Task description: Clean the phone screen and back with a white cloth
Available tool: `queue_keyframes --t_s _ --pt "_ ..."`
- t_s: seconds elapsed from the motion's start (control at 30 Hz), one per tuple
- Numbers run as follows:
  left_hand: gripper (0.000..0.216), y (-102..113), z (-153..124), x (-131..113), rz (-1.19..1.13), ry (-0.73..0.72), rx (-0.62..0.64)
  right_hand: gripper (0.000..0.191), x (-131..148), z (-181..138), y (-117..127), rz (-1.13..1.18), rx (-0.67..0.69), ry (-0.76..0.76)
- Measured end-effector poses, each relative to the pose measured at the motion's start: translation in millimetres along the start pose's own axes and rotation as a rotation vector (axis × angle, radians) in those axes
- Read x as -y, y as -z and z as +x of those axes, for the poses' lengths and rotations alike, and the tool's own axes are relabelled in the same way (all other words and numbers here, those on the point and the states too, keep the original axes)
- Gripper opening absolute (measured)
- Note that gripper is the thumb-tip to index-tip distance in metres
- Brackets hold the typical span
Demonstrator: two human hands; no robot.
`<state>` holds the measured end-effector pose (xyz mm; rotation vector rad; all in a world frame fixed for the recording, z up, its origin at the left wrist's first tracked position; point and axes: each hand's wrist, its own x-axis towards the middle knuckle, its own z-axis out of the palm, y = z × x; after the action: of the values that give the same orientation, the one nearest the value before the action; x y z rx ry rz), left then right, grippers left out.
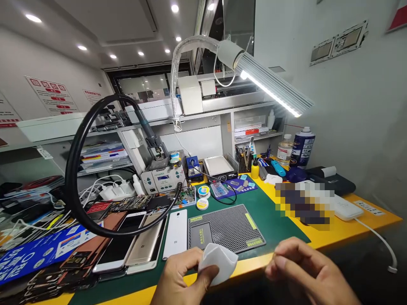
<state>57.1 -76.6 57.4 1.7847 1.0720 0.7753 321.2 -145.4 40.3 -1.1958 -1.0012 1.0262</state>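
My left hand (187,275) pinches a folded white piece (219,262), a soft-looking sheet or pouch, between thumb and fingers at the bench's front edge. Whether it is paper or cloth I cannot tell. To its right, my right hand (305,271) is raised with thumb and forefinger pressed together; anything in that pinch is too small to make out. Just beyond both hands lies a black perforated work mat (232,226) with yellow labels. A white phone (176,234) rests face down beside the mat, close to my left hand.
More phones (144,241) and stacked phone parts (54,275) crowd the left. A black hose (71,169) arches over them from the hot-air station (163,178). A lit lamp (273,84) hangs above. Bottles (302,148) and a white power bank (345,207) stand right.
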Motion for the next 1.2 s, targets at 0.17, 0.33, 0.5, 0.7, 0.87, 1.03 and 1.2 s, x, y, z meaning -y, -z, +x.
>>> queue_keyframes --t_s 0.17,0.33,0.5,0.7,0.87,1.03,1.2 --pt "0.039 -1.2 -6.5 -11.9 0.125 -0.123 -0.008 0.023 63.8 2.6 21.3 -0.485 0.200 0.369" --pt "0.040 -3.0 -11.1 -15.6 0.203 -0.180 0.049 0.019 102.9 1.8 5.5 -0.947 0.406 0.645" --pt "0.038 1.8 -12.4 -11.4 0.275 -0.191 0.118 0.023 111.6 4.0 -3.0 -1.280 0.551 0.709" --pt "0.034 5.5 -14.5 -14.1 0.315 -0.172 0.161 0.015 116.0 6.0 -15.7 -1.499 0.676 0.697" --pt "0.029 6.3 -12.6 -30.7 0.304 -0.150 0.306 0.015 132.6 7.7 -30.8 -1.550 0.812 0.585" --pt "0.034 4.1 -8.9 -52.8 0.315 -0.075 0.428 0.012 152.0 13.2 -52.3 -1.503 1.015 0.489" --pt "0.039 11.2 -9.1 -61.2 0.328 -0.009 0.444 0.031 158.7 33.7 -49.8 -1.400 0.997 0.223"
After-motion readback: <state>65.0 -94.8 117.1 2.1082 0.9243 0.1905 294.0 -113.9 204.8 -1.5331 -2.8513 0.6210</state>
